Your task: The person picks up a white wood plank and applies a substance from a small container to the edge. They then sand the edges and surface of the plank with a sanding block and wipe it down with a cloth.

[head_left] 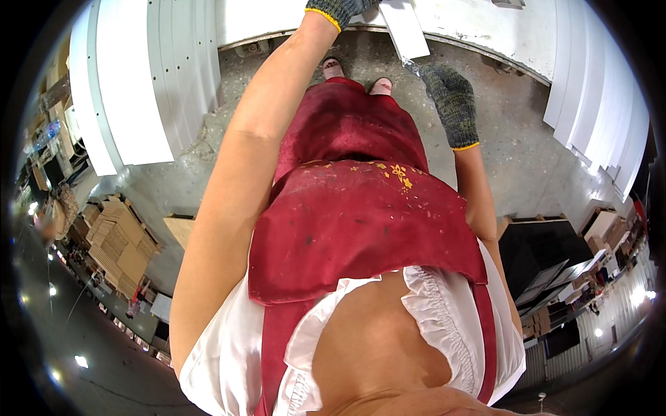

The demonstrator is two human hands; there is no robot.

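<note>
I'm seeing a slim, flat white strip (406, 31) poking past the scuffed bench (479, 24); knit-gloved right hand (452, 102) short of that bench grips a small greyish thing (410, 66), left hand (338, 10) above bench, can't tell its grip.

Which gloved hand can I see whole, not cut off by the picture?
The right hand, just below the white strip. The left hand is cut off by the top edge.

12 o'clock: our left hand (341, 8), cut off | 1 o'clock: white strip (405, 31), cut off | 1 o'clock: small tip (410, 66) by our right hand (451, 104), unclear
</note>
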